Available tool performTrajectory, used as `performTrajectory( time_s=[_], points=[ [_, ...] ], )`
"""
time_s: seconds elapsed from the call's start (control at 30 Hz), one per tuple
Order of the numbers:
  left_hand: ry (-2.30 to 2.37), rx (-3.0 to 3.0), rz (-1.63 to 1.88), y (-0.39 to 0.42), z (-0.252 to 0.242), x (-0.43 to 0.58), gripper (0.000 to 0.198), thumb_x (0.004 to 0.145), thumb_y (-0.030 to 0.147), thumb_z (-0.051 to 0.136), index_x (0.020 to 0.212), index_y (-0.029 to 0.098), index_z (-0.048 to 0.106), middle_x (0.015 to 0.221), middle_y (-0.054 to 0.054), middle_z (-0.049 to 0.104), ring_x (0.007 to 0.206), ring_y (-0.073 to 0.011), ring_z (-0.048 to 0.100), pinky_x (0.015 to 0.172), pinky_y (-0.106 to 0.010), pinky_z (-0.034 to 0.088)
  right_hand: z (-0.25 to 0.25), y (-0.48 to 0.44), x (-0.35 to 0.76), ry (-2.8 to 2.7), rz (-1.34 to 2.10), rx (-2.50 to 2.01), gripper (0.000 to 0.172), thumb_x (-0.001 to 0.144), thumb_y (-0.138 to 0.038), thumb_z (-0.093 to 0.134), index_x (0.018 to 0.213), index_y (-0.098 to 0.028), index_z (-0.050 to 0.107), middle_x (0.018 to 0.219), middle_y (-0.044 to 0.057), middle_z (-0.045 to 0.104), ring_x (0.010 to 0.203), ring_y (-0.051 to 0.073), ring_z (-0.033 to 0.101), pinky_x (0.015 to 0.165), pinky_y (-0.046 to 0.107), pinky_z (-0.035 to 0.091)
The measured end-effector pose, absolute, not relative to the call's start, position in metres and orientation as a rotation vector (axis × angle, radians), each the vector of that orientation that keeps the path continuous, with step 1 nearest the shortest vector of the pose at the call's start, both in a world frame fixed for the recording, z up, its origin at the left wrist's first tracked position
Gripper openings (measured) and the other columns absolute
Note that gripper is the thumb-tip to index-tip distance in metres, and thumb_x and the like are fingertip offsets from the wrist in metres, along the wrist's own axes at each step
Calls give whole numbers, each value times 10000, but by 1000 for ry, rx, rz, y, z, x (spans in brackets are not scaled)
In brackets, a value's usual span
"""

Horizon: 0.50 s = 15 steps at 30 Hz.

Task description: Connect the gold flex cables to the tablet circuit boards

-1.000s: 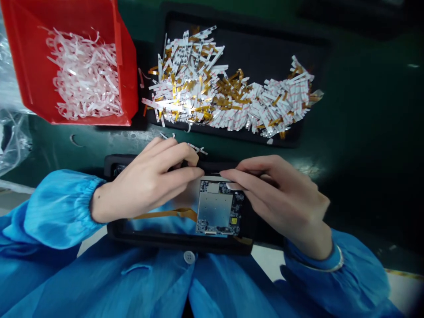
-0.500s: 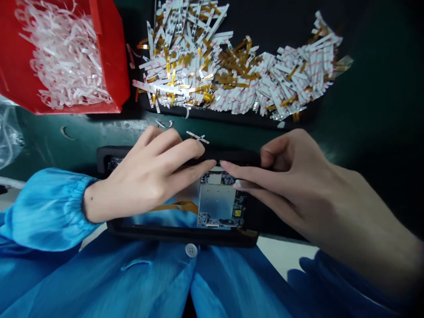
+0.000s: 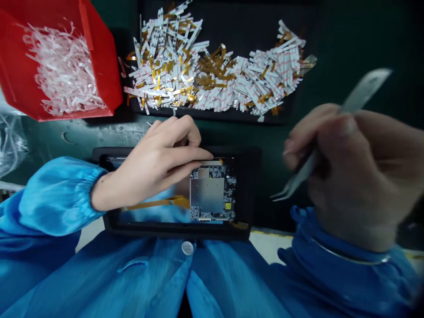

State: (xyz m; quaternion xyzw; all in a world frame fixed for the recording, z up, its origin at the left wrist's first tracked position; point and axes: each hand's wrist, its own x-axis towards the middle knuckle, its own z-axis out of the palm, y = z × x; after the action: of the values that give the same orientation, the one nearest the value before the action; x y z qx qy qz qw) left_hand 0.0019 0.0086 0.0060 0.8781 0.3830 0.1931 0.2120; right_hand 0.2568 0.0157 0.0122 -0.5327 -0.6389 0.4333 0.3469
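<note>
A black frame [image 3: 179, 234] lies in front of my body, with a green-black circuit board [image 3: 207, 194] and its metal shield at its right part. An orange flat cable [image 3: 149, 203] runs left from the board. My left hand [image 3: 159, 159] reaches over the frame; its fingertips press on the upper edge of the board, thumb and index finger near each other, and whether anything is between them is too small to tell. To the right of the frame, my right hand [image 3: 351, 168] is closed round metal tweezers [image 3: 366, 90], whose bent tips point down and left.
At the upper left stands a red bin [image 3: 111, 75] with white paper curls [image 3: 66, 73]. A black tray [image 3: 245, 22] behind the frame holds a heap of white and orange strips [image 3: 218, 79]. Clear plastic [image 3: 11, 141] lies at the far left.
My right hand has moved away from the board to the right and now has tweezers in it. My left hand has stayed at the board's upper edge. The view has shifted somewhat.
</note>
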Motion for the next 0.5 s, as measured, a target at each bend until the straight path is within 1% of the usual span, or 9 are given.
performTrajectory(
  time_s=[0.03, 0.07, 0.13, 0.17, 0.23, 0.33, 0.43, 0.5],
  points=[
    [1098, 2388, 533, 9, 7, 4, 155, 975, 200, 563, 1059, 175, 691, 961, -48, 563, 884, -152, 593, 709, -271, 488, 11, 15, 251, -1519, 1205, -1375, 310, 1001, -383, 515, 754, -235, 628, 700, -5, 530, 432, 54, 409, 336, 258, 224],
    [1129, 2380, 512, 8, 8, 6, 138, 976, 201, 560, 1026, 172, 686, 966, -47, 564, 884, -147, 599, 708, -266, 490, 9, 15, 247, -1417, 1284, -1359, 272, 981, -368, 556, 752, -230, 603, 699, -15, 569, 403, 55, 450, 305, 239, 252],
    [1170, 2523, 443, 7, 10, 12, 166, 995, 219, 519, 978, 150, 669, 946, -56, 582, 839, -157, 604, 669, -281, 474, 5, 16, 241, -1334, 1442, -1289, 111, 929, -313, 640, 850, -259, 584, 750, -32, 646, 469, 107, 604, 321, 228, 408],
    [1184, 2662, 394, 5, 10, 15, 202, 1006, 227, 488, 956, 135, 661, 917, -62, 593, 800, -168, 600, 641, -296, 456, 3, 18, 239, -1315, 1497, -1267, 110, 894, -279, 684, 904, -278, 575, 771, -40, 671, 515, 132, 651, 353, 237, 471],
    [1218, 2949, 280, 2, 11, 22, 263, 1016, 222, 445, 894, 107, 647, 833, -68, 598, 718, -184, 582, 585, -322, 408, -1, 20, 239, -1303, 1530, -1265, 241, 835, -219, 746, 958, -300, 555, 768, -54, 690, 541, 150, 680, 397, 248, 526],
    [1260, 3173, 203, -3, 12, 31, 286, 1004, 163, 428, 808, 99, 626, 749, -57, 575, 654, -177, 557, 537, -324, 366, -5, 25, 238, -1285, 1527, -1257, 300, 809, -181, 770, 956, -294, 534, 739, -56, 696, 493, 148, 664, 379, 244, 511],
    [1273, 3190, 222, -5, 12, 35, 312, 993, 104, 385, 784, 104, 618, 751, -53, 564, 645, -167, 549, 523, -313, 355, -7, 27, 235, -1276, 1539, -1256, 315, 804, -179, 777, 946, -278, 513, 715, -54, 696, 466, 150, 656, 335, 232, 470],
    [1264, 3172, 219, -5, 12, 35, 322, 993, 94, 367, 795, 100, 621, 764, -55, 563, 649, -171, 547, 525, -315, 349, -7, 28, 234, -1284, 1547, -1261, 329, 802, -179, 779, 950, -274, 502, 713, -58, 698, 467, 148, 659, 319, 223, 454]
  ],
)
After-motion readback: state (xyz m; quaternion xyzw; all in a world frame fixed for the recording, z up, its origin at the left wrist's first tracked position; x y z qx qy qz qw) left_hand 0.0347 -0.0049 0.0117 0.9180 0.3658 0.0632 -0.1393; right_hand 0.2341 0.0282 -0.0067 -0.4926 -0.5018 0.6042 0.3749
